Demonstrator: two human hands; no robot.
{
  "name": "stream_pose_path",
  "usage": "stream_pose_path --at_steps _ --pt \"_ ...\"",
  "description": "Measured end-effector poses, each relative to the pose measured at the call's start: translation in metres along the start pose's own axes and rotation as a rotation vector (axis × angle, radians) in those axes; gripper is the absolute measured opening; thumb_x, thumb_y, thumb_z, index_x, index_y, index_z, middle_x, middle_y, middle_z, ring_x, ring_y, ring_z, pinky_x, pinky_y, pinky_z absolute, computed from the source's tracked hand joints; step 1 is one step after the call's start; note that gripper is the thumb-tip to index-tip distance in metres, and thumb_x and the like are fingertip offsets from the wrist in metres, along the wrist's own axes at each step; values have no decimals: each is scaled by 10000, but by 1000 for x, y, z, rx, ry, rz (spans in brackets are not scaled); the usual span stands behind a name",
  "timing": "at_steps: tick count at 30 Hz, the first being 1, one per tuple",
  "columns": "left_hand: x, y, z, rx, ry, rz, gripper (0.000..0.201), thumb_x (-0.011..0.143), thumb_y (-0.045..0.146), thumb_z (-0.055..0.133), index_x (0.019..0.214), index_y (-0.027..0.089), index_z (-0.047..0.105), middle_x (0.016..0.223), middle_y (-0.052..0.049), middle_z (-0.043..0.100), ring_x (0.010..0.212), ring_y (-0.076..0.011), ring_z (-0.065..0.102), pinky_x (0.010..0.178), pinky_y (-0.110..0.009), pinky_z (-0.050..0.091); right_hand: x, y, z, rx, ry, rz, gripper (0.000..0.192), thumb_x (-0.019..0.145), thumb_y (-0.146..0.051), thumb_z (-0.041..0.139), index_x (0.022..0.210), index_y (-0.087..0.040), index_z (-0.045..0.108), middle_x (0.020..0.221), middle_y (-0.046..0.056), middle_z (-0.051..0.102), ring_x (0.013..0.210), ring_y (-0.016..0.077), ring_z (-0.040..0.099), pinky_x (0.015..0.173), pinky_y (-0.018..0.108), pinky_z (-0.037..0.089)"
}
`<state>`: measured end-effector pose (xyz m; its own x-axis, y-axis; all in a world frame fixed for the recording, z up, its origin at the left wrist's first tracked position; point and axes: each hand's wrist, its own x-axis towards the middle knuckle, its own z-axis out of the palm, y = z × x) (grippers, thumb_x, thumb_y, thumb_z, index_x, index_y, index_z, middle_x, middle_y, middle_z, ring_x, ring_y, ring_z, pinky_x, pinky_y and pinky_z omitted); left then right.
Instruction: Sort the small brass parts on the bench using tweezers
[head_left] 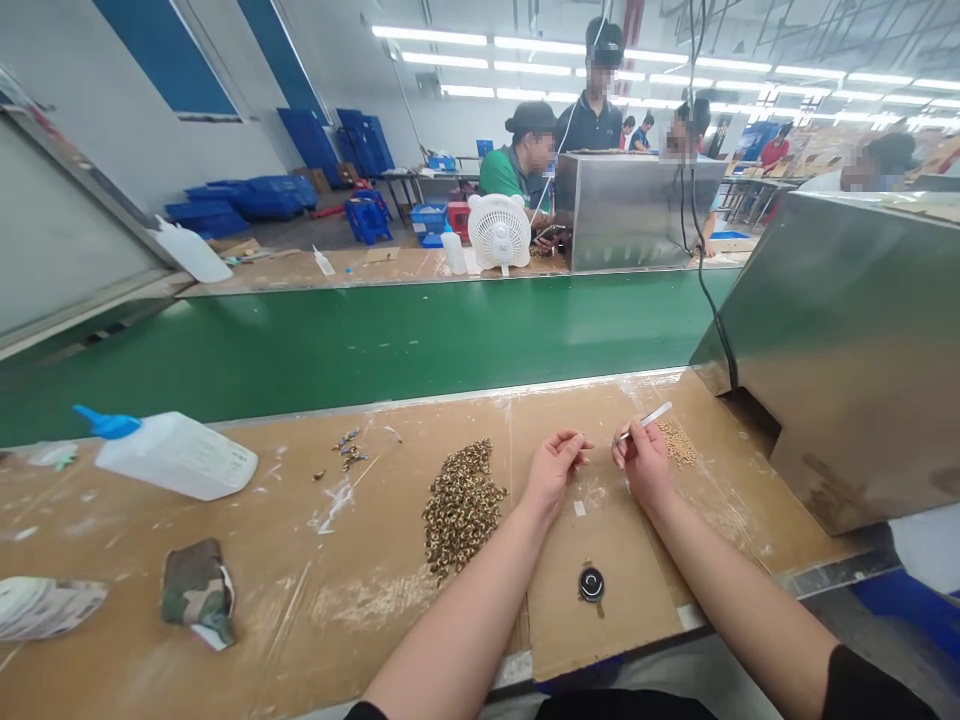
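Observation:
My left hand (559, 468) is closed in a pinch above the cardboard, its fingertips around something too small to make out. Just right of it, my right hand (646, 465) grips a pair of slim pale tweezers (658, 413), tip pointing left toward the left fingers. A heap of small brass-coloured ring-like parts (461, 505) lies left of my left hand. Beyond my right hand is a scatter of small tan beads (677, 443). Nearer my body, a small round black dish (591, 584) rests on a cardboard sheet (622, 635).
A plastic bottle with a blue nozzle (180, 455) lies at left, near a camouflage cloth piece (198, 590). A few small parts (350, 450) lie apart. A green conveyor belt (450, 335) runs beyond the table. A metal housing (847, 360) with cables stands right; people sit opposite.

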<state>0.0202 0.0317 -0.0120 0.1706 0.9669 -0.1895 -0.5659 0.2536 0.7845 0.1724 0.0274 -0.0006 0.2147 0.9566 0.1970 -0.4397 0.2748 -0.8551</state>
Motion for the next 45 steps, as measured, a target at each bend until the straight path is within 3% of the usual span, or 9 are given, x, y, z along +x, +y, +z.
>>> stream_pose_path --at_steps 8,16,29,45 --pt "-4 -2 -3 20 33 36 582 585 529 1014 910 149 715 875 -31 796 548 -37 580 570 -173 419 3 15 -6 29 14 111 549 811 -683 841 720 -196 606 526 -51 515 381 84 453 373 209 349" --pt "-2 -4 -6 22 66 11 629 517 494 1049 950 130 777 810 -29 780 530 -28 548 562 -167 416 -2 19 -4 57 -13 154 547 805 -669 851 738 -189 596 528 -56 516 376 75 457 376 198 348" --pt "-8 -2 -6 112 26 21 572 603 512 1015 977 142 789 980 -91 825 556 -28 575 577 -170 422 -2 20 -3 29 17 172 586 769 -719 851 752 -194 590 511 -53 521 376 87 471 391 209 343" --pt "-7 -9 -8 148 16 48 595 607 534 1001 1012 138 818 914 -88 815 543 -40 537 583 -196 399 -6 13 -3 1 3 166 579 791 -716 839 723 -194 596 525 -29 536 403 100 487 410 224 358"
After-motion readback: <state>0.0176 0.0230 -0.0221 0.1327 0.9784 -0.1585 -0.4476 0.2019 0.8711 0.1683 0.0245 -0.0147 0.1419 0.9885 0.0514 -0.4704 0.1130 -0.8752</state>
